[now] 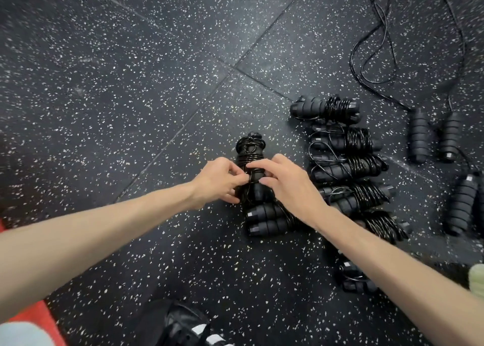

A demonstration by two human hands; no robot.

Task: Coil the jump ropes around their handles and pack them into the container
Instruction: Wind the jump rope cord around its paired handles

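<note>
Jump ropes on the floor, counted by kind

Eight coiled bundles show: one between the hands [250,159], seven [345,141] beside it in a column, some partly hidden. Two uncoiled ropes [419,133] lie at right; one shoe [188,324] below.

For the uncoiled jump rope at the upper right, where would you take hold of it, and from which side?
Grip the two handles, not the cord. They lie side by side on the floor, nearly parallel, so one of the hands could probably close over both from above, across their ribbed middles. The cord trails away from their far ends in loose loops and would likely just drag if pulled.
</note>
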